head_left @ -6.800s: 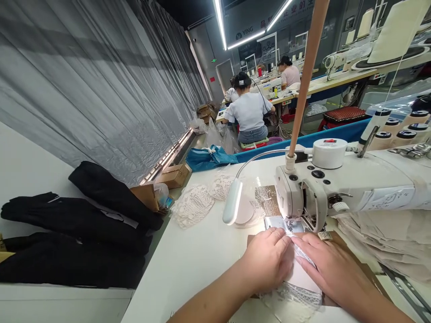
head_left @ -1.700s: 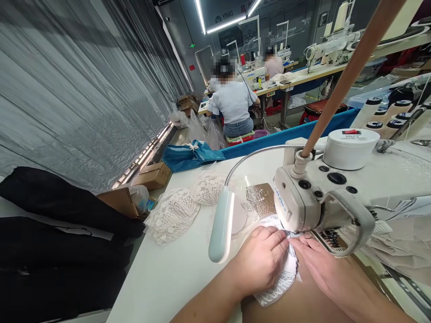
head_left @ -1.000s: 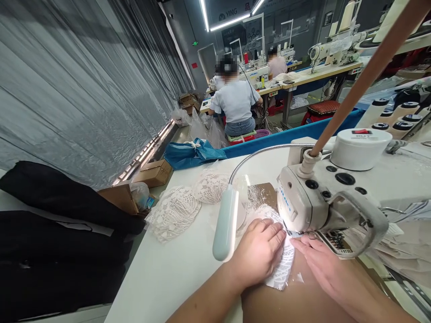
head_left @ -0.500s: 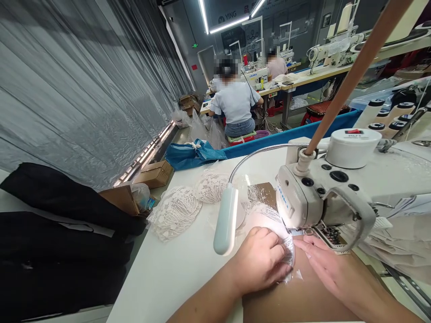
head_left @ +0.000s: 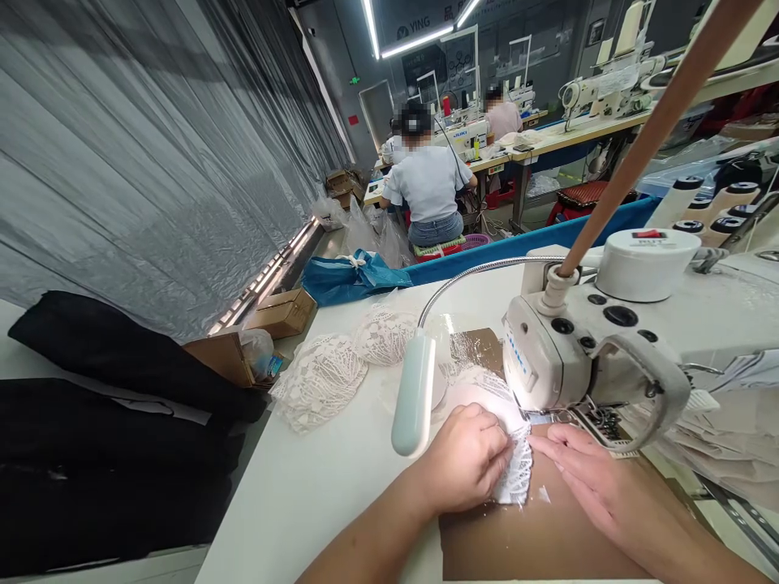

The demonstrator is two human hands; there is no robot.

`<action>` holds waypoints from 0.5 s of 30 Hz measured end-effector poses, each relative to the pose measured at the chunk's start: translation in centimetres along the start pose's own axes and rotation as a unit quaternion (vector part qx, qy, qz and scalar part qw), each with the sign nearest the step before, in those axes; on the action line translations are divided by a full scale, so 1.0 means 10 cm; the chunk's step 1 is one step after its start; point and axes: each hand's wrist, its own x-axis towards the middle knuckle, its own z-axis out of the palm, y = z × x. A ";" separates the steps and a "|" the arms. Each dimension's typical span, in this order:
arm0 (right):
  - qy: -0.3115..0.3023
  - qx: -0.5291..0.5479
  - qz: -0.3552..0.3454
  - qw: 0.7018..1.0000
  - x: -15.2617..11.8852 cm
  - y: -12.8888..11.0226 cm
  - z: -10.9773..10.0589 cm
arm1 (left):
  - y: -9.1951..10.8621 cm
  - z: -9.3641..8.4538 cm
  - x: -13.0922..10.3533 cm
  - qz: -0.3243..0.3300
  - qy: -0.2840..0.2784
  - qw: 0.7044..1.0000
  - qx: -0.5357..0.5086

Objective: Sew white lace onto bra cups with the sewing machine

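Note:
A white lace bra cup [head_left: 519, 466] lies under the head of the sewing machine [head_left: 535, 357], its scalloped edge toward me. My left hand [head_left: 468, 458] is closed on the cup's left part, fingers curled into the fabric; the fingertips are partly hidden. On the other side, my right hand [head_left: 587, 470] rests on the brown work surface [head_left: 517, 543] with fingers stretched out, the index fingertip at the lace edge just in front of the needle area. The needle itself is hidden by the machine head.
More lace cups [head_left: 322, 377] lie to the left on the white table [head_left: 273, 495]. A green-white lamp [head_left: 414, 397] on a bent metal neck hangs close to my left hand. Thread cones [head_left: 678, 199] stand at right. A person [head_left: 432, 186] sits at another machine ahead.
My left hand has shifted slightly up and left, and more of the lace edge now shows beside it. The right hand stays nearly in place. The view has moved slightly.

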 end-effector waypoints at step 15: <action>-0.034 -0.009 -0.073 0.997 0.06 -0.10 -0.01 | -0.01 -0.08 -0.03 0.096 -0.054 0.990 0.088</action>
